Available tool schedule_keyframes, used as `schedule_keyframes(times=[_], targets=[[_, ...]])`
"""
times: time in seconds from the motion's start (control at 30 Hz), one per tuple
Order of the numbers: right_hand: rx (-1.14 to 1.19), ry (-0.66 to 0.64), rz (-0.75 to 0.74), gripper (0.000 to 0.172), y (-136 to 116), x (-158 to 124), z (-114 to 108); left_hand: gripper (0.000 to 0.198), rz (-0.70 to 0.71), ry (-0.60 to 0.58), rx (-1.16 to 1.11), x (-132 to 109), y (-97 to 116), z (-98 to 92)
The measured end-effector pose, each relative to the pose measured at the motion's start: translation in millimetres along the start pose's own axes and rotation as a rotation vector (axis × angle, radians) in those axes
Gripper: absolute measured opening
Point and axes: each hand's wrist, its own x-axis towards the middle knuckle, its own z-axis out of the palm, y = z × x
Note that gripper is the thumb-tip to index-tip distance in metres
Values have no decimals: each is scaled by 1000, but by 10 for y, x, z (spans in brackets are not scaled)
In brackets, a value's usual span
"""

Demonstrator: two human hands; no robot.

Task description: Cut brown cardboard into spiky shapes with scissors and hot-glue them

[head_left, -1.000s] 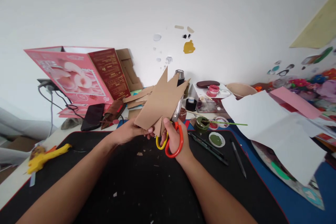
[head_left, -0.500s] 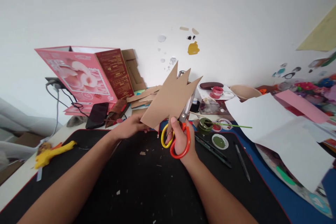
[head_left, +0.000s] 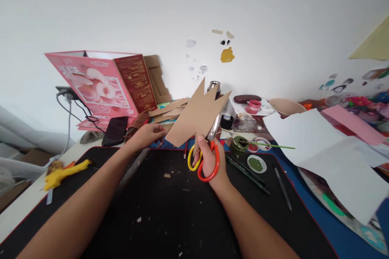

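Note:
My right hand [head_left: 209, 160] grips scissors [head_left: 217, 161] with one yellow and one red handle loop. Between its thumb and fingers it also pinches a brown cardboard piece [head_left: 197, 115] with several pointed spikes along its top. The blades are partly hidden behind the cardboard. My left hand [head_left: 149, 134] is just left of the cardboard's lower corner, apart from it, with bent fingers and nothing visible in them. Behind that hand lie stacked cardboard strips [head_left: 168, 108].
A black mat [head_left: 161, 214] covers the table front. On it are green pens [head_left: 247, 174] and a metal ruler [head_left: 133, 168]. A yellow glue gun [head_left: 65, 174] is left, beyond it a phone [head_left: 114, 131] and pink box [head_left: 97, 85]. Paint jars [head_left: 239, 145] and white paper [head_left: 328, 158] are right.
My left hand has let go of the cardboard's lower left corner and moved slightly up and away. The cardboard has tilted a little in my right hand, and the view has shifted slightly.

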Motion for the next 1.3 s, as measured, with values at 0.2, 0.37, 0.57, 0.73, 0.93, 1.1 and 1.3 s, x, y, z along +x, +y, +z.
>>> schedule_keyframes(times=[0.2, 0.37, 0.57, 0.73, 0.93, 1.1, 1.3], targets=[[-59, -81, -3, 58, 38, -52, 31, 56, 38, 136, -225, -36, 144, 87], [-134, -186, -37, 50, 62, -91, 38, 61, 31, -8, -486, -206, 375, 11], [-253, -253, -56, 40, 68, -132, 34, 53, 0, -229, -419, -400, 566, -29], [-276, -277, -46, 41, 65, -139, 36, 45, -12, -180, -405, -418, 599, -25], [-200, -232, 27, 44, 121, -111, 50, 39, 37, 218, -716, -179, 406, -145], [-238, -311, 84, 50, 157, -99, 34, 34, 61, 454, -892, 26, 235, -278], [-299, -520, 192, 59, 315, -119, 17, 37, 78, 499, -875, -6, 281, -226]])
